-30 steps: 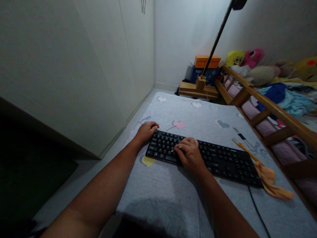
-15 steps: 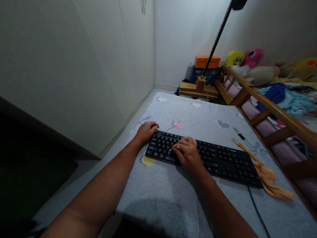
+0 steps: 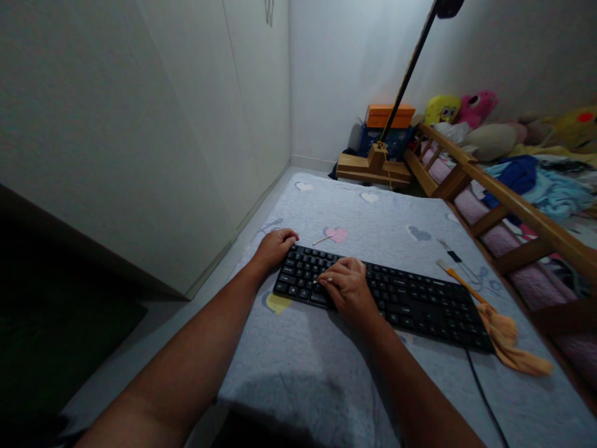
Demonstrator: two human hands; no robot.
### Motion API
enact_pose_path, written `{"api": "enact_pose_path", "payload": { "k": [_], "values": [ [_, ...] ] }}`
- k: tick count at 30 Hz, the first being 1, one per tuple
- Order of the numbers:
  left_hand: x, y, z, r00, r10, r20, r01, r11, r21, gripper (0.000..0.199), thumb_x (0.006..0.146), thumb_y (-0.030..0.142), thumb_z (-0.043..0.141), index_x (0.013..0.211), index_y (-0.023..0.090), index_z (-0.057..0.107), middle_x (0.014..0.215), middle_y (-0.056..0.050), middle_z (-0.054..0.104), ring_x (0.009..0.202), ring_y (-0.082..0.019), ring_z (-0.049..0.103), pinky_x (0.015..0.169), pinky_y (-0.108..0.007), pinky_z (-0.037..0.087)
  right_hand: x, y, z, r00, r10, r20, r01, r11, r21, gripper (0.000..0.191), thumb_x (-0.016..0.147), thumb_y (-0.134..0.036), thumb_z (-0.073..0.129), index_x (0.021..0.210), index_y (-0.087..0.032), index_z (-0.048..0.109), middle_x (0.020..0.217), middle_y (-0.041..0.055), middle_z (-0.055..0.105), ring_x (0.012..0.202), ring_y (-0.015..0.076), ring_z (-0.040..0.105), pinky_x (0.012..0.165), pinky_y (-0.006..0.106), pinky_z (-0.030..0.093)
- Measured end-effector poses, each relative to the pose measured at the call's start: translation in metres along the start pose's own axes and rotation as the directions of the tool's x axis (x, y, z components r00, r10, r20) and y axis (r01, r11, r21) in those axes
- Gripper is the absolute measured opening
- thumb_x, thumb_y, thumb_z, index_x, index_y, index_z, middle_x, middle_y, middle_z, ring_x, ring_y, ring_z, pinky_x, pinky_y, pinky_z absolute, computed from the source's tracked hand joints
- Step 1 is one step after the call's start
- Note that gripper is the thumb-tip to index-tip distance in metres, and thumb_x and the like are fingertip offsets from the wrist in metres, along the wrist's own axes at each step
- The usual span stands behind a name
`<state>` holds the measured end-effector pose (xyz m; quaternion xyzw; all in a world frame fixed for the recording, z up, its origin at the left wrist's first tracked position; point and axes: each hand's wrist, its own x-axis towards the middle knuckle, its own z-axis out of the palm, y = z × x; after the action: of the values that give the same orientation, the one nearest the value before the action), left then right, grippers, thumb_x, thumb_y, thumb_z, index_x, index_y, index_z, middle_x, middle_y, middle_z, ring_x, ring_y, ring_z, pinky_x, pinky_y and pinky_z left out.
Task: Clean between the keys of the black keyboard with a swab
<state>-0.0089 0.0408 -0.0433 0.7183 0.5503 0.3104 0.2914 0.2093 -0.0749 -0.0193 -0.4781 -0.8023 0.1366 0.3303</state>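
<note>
A black keyboard (image 3: 420, 305) lies slantwise on the pale cloth with printed hearts. My left hand (image 3: 276, 246) grips its upper left corner, fingers curled together at the edge. Over the left-middle keys, my right hand (image 3: 349, 289) is closed in a pinch on a thin cotton swab (image 3: 329, 280), whose white end shows at the fingertips. The keys beneath that hand are hidden. Another cotton swab (image 3: 321, 239) rests on the cloth just beyond the keyboard, beside a pink heart print.
Right of the keyboard lie an orange-handled brush (image 3: 459, 279), a tool with a black grip (image 3: 453, 255) and a crumpled orange cloth (image 3: 508, 336). A cable (image 3: 482, 392) runs toward me. A wooden bed rail (image 3: 522, 205) borders the right; a white cabinet (image 3: 186, 124) stands left.
My right hand has shifted slightly left along the keys with the cotton swab. My left hand and the keyboard stay in place.
</note>
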Motion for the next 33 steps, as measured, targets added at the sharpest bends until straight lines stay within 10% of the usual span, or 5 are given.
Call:
{"api": "enact_pose_path", "payload": {
  "k": [33],
  "values": [
    [0.000,-0.002,0.001,1.000,0.009,-0.002,-0.009,1.000,0.002,0.030,0.081,0.030,0.047,0.090,0.016,0.073,0.087,-0.007,0.074,0.082,-0.022,0.066,0.079,-0.034,0.048,-0.004,-0.005,-0.015,1.000,0.005,0.031,-0.004,1.000,-0.010,0.017,0.089,-0.017,0.062,0.075,-0.022,0.070,0.077,0.0013,0.070,0.094,0.0215,0.054,0.095,0.043,0.032]
  ]
}}
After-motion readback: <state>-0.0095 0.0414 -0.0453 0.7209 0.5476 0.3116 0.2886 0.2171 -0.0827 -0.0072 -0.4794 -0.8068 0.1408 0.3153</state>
